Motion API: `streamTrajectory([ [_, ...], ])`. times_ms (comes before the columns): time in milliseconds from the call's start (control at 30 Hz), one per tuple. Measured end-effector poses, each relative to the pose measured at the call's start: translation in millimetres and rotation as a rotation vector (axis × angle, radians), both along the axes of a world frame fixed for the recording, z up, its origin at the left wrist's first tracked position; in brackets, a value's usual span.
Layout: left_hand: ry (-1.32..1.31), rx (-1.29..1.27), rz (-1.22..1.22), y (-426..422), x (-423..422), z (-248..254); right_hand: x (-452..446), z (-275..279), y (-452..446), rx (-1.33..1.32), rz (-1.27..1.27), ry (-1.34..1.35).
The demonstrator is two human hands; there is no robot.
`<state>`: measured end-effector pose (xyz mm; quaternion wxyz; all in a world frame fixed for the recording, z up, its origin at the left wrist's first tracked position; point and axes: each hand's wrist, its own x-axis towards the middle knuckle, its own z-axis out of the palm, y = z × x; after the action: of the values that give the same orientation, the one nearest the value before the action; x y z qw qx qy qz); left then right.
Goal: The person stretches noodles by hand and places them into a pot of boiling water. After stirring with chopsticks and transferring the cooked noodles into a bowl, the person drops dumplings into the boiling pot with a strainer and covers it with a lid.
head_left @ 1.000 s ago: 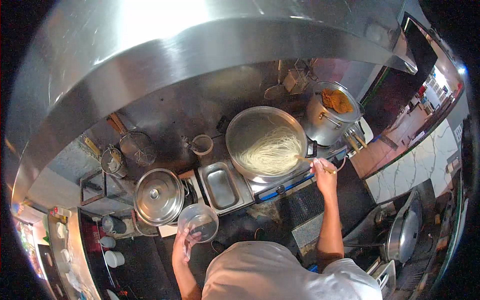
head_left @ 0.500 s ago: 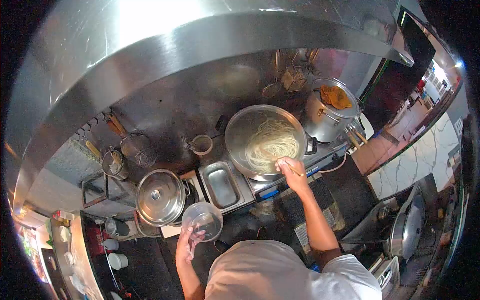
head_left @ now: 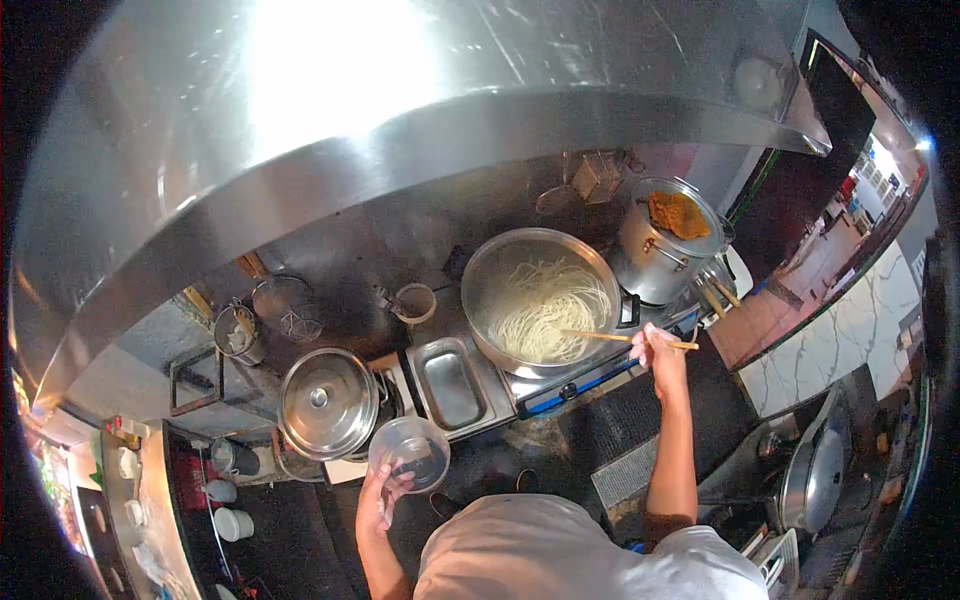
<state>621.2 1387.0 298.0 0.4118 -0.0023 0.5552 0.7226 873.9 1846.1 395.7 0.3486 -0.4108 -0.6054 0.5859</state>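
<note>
My right hand [head_left: 662, 360] is closed around long wooden chopsticks [head_left: 600, 336] at the near right side of a wide metal pot [head_left: 484, 285]. The tips of the chopsticks reach in among pale noodles [head_left: 540, 325] lying in the pot. My left hand [head_left: 382, 492] grips a clear round plastic bowl [head_left: 412, 450] low on the left, in front of the counter. I make out nothing inside the bowl.
Left of the pot are a rectangular steel pan [head_left: 450, 385] and a lidded pot [head_left: 325, 405]. A tall pot [head_left: 655, 255] with something orange-brown on top stands at the right. Strainers [head_left: 283, 300] hang behind. A steel hood [head_left: 450, 125] spans overhead.
My right hand has moved right, away from over the pot's near rim, with the chopsticks now lying flatter across the rim. My left hand still holds the bowl. The view has shifted slightly.
</note>
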Motion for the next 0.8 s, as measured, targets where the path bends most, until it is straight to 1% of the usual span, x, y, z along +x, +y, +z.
streamTrajectory([
  [67,0.003,0.002,-0.005,0,-1,2,-18,-23,14,-0.057,-0.022,-0.008],
  [100,0.006,0.004,-0.008,0,-2,3,-33,-44,25,-0.029,-0.026,0.059],
  [133,0.006,0.011,-0.007,1,-2,4,-51,-52,30,-0.098,-0.048,0.088],
  [300,-0.008,0.061,0.01,-4,-4,9,-134,-97,37,-0.085,-0.039,0.135],
  [400,0.009,0.058,0.02,-11,-5,5,-153,-114,35,-0.347,0.011,0.292],
  [500,0.01,0.06,0.034,-17,-7,-1,-146,-113,26,-0.489,0.053,0.369],
  [567,0.003,0.049,0.043,-20,-5,-2,-134,-90,8,-0.611,0.041,0.401],
  [600,0.003,0.036,0.045,-20,-4,0,-127,-87,3,-0.62,0.038,0.413],
  [667,0.001,0.019,0.038,-19,-2,2,-108,-93,-4,-0.636,0.027,0.443],
  [700,-0.001,0.018,0.03,-17,-2,2,-97,-102,-5,-0.685,0.096,0.546],
  [800,-0.012,0.017,0.006,-12,-3,-4,-75,-119,-19,-0.752,0.076,0.666],
])
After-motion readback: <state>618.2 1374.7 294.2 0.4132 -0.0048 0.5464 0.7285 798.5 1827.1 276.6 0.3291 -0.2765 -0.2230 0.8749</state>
